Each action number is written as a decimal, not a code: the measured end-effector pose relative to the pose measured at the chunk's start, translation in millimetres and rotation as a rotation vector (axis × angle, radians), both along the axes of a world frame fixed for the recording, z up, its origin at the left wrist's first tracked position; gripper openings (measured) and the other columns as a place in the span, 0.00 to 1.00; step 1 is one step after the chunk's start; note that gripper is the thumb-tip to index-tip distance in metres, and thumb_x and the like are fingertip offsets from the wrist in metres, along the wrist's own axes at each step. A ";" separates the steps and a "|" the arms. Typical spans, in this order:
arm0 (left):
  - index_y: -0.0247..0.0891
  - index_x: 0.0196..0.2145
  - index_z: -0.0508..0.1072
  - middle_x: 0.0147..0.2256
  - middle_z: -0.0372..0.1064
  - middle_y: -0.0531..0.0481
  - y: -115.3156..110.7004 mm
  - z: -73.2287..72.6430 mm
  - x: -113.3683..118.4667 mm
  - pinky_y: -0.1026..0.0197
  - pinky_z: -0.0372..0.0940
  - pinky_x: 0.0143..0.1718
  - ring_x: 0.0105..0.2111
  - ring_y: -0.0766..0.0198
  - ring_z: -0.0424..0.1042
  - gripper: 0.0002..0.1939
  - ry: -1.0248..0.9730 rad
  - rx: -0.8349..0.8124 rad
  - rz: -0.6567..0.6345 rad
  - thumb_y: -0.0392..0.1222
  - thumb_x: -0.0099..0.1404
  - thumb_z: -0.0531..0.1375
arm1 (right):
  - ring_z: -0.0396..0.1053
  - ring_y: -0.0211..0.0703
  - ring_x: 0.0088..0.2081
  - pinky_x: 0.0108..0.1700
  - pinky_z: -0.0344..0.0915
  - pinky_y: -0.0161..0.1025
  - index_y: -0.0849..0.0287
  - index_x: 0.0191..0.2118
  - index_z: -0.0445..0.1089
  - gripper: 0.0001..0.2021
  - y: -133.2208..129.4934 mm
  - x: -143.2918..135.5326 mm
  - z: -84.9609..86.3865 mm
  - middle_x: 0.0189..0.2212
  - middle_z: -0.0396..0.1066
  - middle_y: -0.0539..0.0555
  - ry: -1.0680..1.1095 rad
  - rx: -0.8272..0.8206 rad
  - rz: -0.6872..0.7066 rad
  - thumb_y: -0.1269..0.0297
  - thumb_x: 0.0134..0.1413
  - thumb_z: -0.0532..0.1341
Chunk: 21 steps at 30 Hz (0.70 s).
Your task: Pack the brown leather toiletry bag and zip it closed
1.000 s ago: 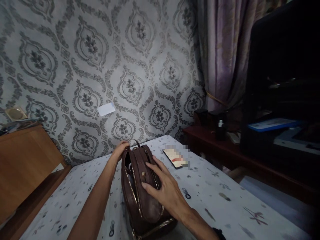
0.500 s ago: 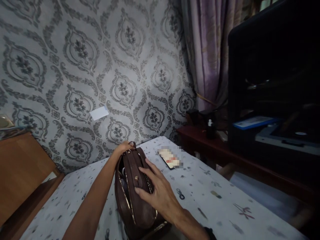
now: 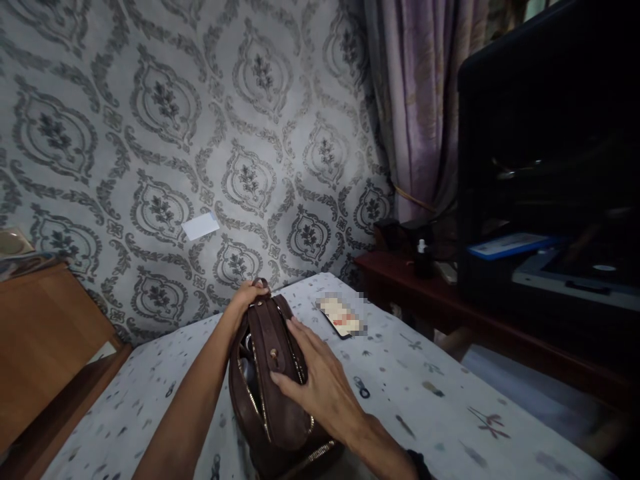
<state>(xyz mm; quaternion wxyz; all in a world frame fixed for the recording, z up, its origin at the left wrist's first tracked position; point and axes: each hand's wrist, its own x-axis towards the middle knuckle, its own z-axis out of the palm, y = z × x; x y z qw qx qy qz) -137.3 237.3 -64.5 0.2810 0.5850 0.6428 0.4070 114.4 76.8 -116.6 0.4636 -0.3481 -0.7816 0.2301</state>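
Note:
A dark brown leather bag (image 3: 267, 400) with gold zippers stands on the patterned white sheet (image 3: 400, 373). One zipped compartment on its left side gapes, and pale items show dimly inside. At the bag's far end my left hand (image 3: 249, 297) grips the bag, its fingers closed by the small handle loop. My right hand (image 3: 320, 373) rests on the bag's right side, fingers extended and thumb apart, near the gold stud. Beyond the bag to the right lies a phone-like object (image 3: 341, 317), partly blurred.
A wooden cabinet (image 3: 50, 333) stands at the left. On the right are a dark red shelf (image 3: 400, 277) with a small bottle (image 3: 423, 257) and a large black open case or cabinet holding a blue-edged item (image 3: 515, 245). Patterned wallpaper and a purple curtain are behind.
The fingers of my right hand have drawn closer together and shifted slightly right, off the bag's middle strip. My left hand has barely moved at the far end.

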 end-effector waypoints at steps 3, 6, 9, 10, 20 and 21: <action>0.35 0.52 0.71 0.49 0.72 0.44 -4.6 2.8 -0.6 0.51 0.73 0.44 0.44 0.58 0.74 0.17 -0.004 -0.047 -0.034 0.47 0.70 0.61 | 0.61 0.60 0.66 0.67 0.60 0.60 0.59 0.66 0.63 0.37 2.7 -1.1 -2.1 0.67 0.60 0.64 -0.026 0.048 -0.025 0.58 0.50 0.69; 0.34 0.48 0.73 0.44 0.73 0.46 -11.5 7.6 -0.1 0.55 0.73 0.40 0.39 0.61 0.75 0.15 -0.006 -0.033 -0.081 0.47 0.70 0.61 | 0.63 0.62 0.64 0.65 0.61 0.62 0.58 0.62 0.68 0.33 4.1 -0.9 -1.2 0.65 0.63 0.64 -0.060 0.089 -0.048 0.56 0.50 0.70; 0.33 0.40 0.74 0.37 0.73 0.50 -19.5 11.2 1.1 0.58 0.72 0.37 0.34 0.65 0.74 0.12 -0.007 0.008 -0.128 0.47 0.70 0.61 | 0.66 0.63 0.62 0.64 0.62 0.62 0.58 0.59 0.71 0.30 3.9 0.7 2.7 0.63 0.67 0.64 -0.073 0.139 -0.064 0.55 0.49 0.70; 0.33 0.38 0.73 0.34 0.73 0.51 -21.7 11.9 1.6 0.59 0.71 0.36 0.32 0.66 0.73 0.12 -0.007 0.022 -0.141 0.47 0.70 0.61 | 0.66 0.63 0.62 0.63 0.62 0.62 0.57 0.57 0.72 0.30 3.9 1.4 5.3 0.62 0.68 0.64 -0.074 0.154 -0.067 0.55 0.49 0.71; 0.33 0.39 0.73 0.35 0.72 0.51 -15.8 9.6 0.6 0.59 0.71 0.35 0.32 0.66 0.73 0.12 0.070 0.088 -0.166 0.47 0.70 0.61 | 0.61 0.58 0.66 0.67 0.57 0.53 0.68 0.60 0.67 0.27 37.8 -6.0 57.9 0.63 0.65 0.68 -0.237 0.063 0.081 0.54 0.62 0.62; 0.33 0.41 0.73 0.36 0.73 0.50 -14.7 9.0 0.3 0.58 0.72 0.36 0.33 0.65 0.73 0.12 0.077 0.092 -0.165 0.47 0.70 0.61 | 0.60 0.57 0.66 0.67 0.57 0.51 0.69 0.61 0.67 0.27 40.4 -8.2 60.0 0.63 0.65 0.69 -0.276 0.060 0.105 0.54 0.63 0.61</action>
